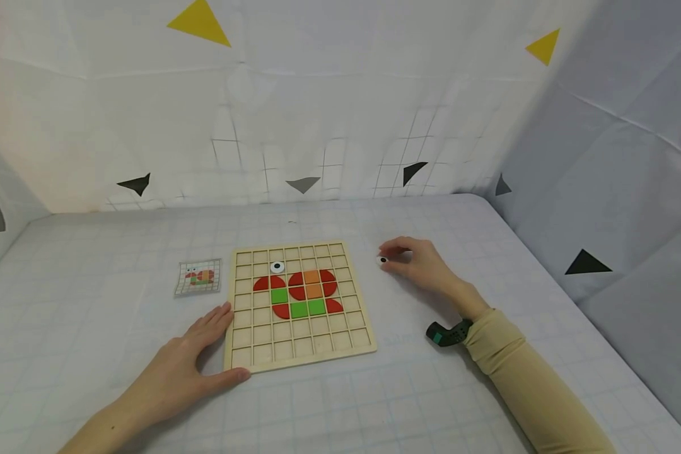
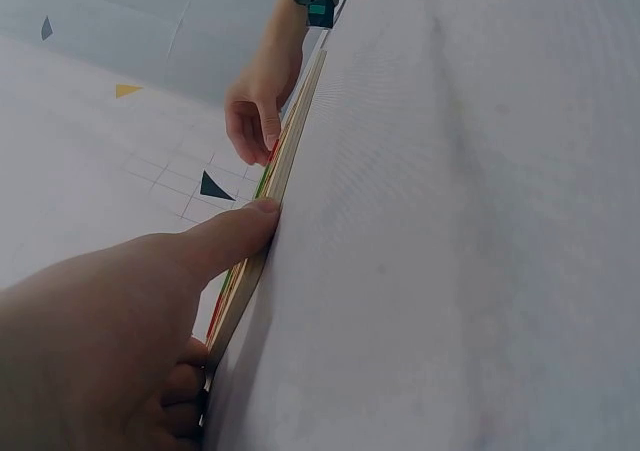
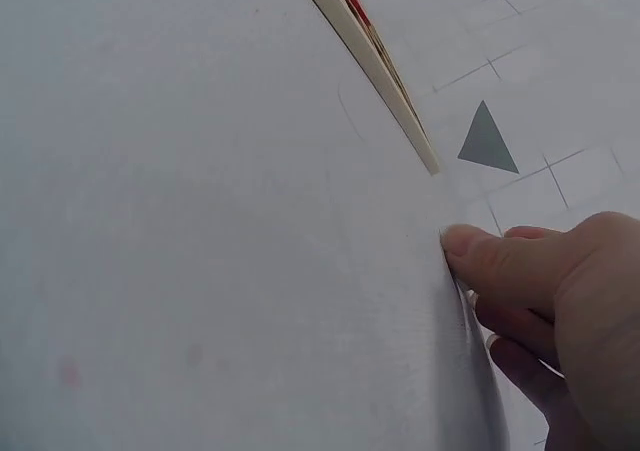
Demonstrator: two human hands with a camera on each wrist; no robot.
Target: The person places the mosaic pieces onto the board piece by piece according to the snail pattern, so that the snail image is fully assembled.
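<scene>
A square wooden grid board lies flat on the table. Red curved pieces, green squares and orange squares sit in its cells, with a white round eye piece above them. My left hand is spread at the board's lower left corner, its fingertips touching the left edge and its thumb at the near edge. To the right of the board, my right hand pinches a second white eye piece with a black centre, low over the table. In the right wrist view that piece is hidden.
A small pattern card showing a coloured figure on a grid lies left of the board. White cloth walls with yellow and black triangles stand behind and beside the table. A dark band is on my right wrist.
</scene>
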